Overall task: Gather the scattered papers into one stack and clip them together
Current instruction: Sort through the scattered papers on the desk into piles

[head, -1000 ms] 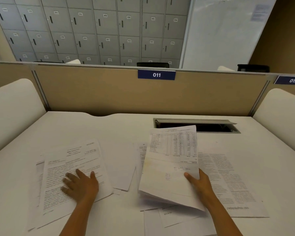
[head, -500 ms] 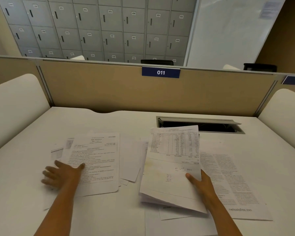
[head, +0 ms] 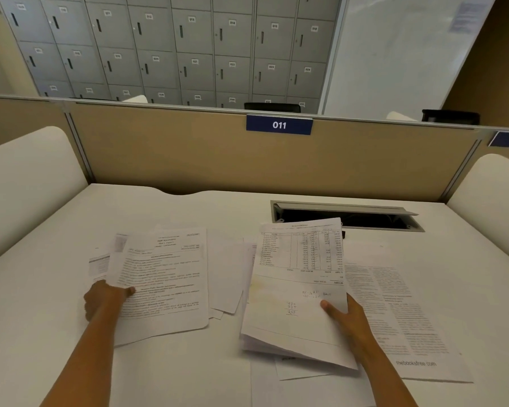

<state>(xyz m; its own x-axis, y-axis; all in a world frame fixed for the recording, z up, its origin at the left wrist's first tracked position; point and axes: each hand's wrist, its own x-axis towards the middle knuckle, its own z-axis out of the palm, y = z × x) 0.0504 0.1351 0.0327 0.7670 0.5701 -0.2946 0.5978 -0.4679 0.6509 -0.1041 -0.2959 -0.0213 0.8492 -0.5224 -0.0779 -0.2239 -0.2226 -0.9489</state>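
Evidently the gathering is only part done. The right hand [head: 351, 320] is clamped on a bundle of sheets [head: 294, 289], thumb on top and fingers beneath. It holds the bundle tilted up off the desk [head: 467, 254], right of the middle, probably as the stack that the rest will join. The left hand [head: 100, 299] pinches the left edge of a printed page [head: 165, 277], thumb on its face and fingers curled under. That edge grip looks meant for lifting or sliding this pile across to the bundle. By count there are two hands, both busy, and one held bundle; its fanned lower edge shows several sheets, too blurred to number. The left pile has at least three sheets, since two smaller ones [head: 100, 264] poke out beyond the top page. About two or three blank sheets [head: 227, 277] lie overlapped between the pile and the bundle. One wide page of dense text [head: 400, 318] lies flat to the right, and at least one more sheet [head: 300, 374] sits under the bundle at the near edge. No clip is in view, so the clipping is yet to come.
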